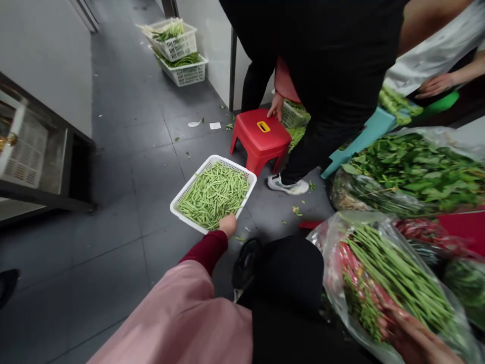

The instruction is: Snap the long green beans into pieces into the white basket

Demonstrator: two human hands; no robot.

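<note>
Left hand (pixel 228 225) is closed on the near rim of a white perforated plastic basket (pixel 235 166), which sits out in front over the dark tiled floor (pixel 113 202); whether its base touches the tiles I cannot tell. Right hand (pixel 415 333) is blurred at the clear plastic bag (pixel 333 253) of long beans (pixel 405 278), and I cannot tell whether its fingers grip anything.

Cut green beans (pixel 214 194) fill the basket broadly, some lying right up against the rim beside the left hand. Held from one side only, the basket probably wants to dip at its far edge, so a firm grip and a steady wrist should keep it level and the beans inside. Fingers are best kept on the rim, off the loose pieces. Because the far side comes close to the red plastic stool (pixel 261 131), where another person's hand (pixel 276 105) rests on the seat, slow, small movements would avoid a knock. That person's sneaker (pixel 288 185) is also near, so leave it room.
</note>
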